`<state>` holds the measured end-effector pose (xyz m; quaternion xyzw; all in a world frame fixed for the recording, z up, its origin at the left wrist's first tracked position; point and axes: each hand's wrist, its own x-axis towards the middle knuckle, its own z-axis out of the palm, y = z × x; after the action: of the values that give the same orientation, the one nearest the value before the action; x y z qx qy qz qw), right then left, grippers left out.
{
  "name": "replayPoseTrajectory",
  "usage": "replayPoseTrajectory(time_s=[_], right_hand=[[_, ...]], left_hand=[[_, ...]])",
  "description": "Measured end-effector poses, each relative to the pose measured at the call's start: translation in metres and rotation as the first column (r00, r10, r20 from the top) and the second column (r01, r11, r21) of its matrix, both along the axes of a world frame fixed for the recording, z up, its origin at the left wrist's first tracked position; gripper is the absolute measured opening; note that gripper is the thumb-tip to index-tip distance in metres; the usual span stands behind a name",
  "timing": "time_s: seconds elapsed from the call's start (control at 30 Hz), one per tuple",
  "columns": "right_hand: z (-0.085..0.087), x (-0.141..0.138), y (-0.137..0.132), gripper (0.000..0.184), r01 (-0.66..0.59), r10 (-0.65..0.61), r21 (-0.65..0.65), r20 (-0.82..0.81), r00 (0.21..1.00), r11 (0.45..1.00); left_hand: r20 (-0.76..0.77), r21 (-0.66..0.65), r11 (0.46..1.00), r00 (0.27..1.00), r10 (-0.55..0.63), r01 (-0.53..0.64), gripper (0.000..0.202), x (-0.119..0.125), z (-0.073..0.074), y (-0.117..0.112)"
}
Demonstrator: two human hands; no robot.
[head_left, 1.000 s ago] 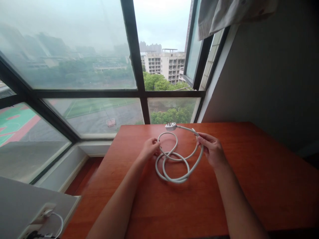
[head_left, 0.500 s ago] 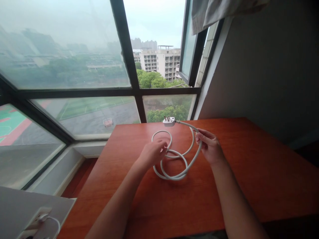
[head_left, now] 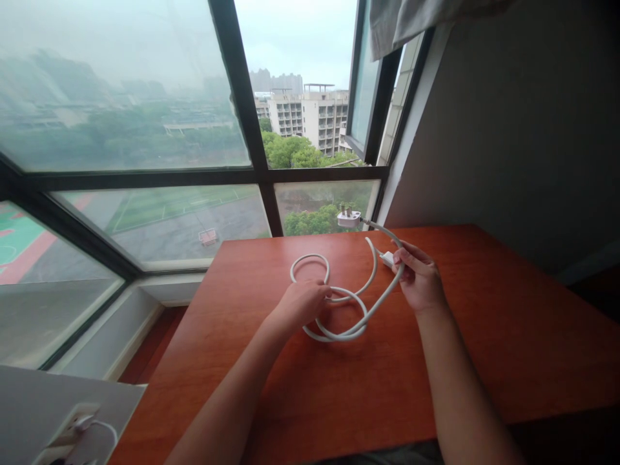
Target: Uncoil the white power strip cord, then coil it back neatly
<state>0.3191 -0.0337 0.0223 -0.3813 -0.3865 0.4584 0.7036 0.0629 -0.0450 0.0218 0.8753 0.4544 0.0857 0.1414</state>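
Note:
A white power cable (head_left: 347,315) lies in loose loops on the reddish wooden table (head_left: 508,336). My left hand (head_left: 303,302) rests closed on the loops where they cross, gripping the cable there. My right hand (head_left: 419,278) is closed around the cable's upper stretch and lifts it off the table. The white three-pin plug (head_left: 349,218) at that end hangs in the air just above the table's far edge. A small white connector end (head_left: 387,259) shows beside my right fingers.
Large windows (head_left: 145,129) with dark frames stand behind and left of the table. A grey wall (head_left: 523,129) runs along the right. A white socket strip with a plugged cord (head_left: 77,433) lies on a grey surface at bottom left. Cloth (head_left: 416,19) hangs at the top.
My right hand has raised the cable, lifting the plug off the table and to the right. My left hand has slid down onto the crossing loops.

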Motion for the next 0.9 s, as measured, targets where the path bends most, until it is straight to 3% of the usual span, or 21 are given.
replayPoseTrajectory(time_s=[0.2,0.37,0.5,0.63,0.73,0.9], right_hand=[[0.001,-0.002,-0.001,0.025,-0.01,0.01,0.009,-0.011,1.0,1.0],[0.0,-0.003,0.0,0.026,-0.023,0.023,0.003,-0.06,0.998,1.0],[0.001,-0.003,0.001,0.026,-0.025,0.024,-0.007,-0.067,0.997,1.0],[0.002,-0.003,0.0,0.026,-0.022,0.02,-0.019,-0.075,0.997,1.0],[0.003,-0.003,0.0,0.026,-0.018,0.015,-0.031,-0.069,0.997,0.999],[0.002,-0.001,0.001,0.028,0.03,-0.03,-0.07,-0.002,1.0,0.997]], left_hand=[[0.047,0.002,1.0,0.999,-0.006,0.006,0.017,-0.003,-0.001,0.001],[0.069,0.054,0.999,0.998,0.005,-0.008,0.016,-0.014,0.017,0.002],[-0.036,-0.056,0.997,0.998,0.052,-0.054,0.019,-0.021,0.029,-0.01],[0.008,-0.158,0.986,0.998,0.059,-0.057,0.01,-0.021,0.024,-0.032],[-0.044,-0.212,0.975,0.998,0.054,-0.062,0.009,-0.016,0.017,-0.043],[-0.168,-0.062,0.997,0.985,0.041,-0.052,0.017,0.002,0.02,-0.04]])
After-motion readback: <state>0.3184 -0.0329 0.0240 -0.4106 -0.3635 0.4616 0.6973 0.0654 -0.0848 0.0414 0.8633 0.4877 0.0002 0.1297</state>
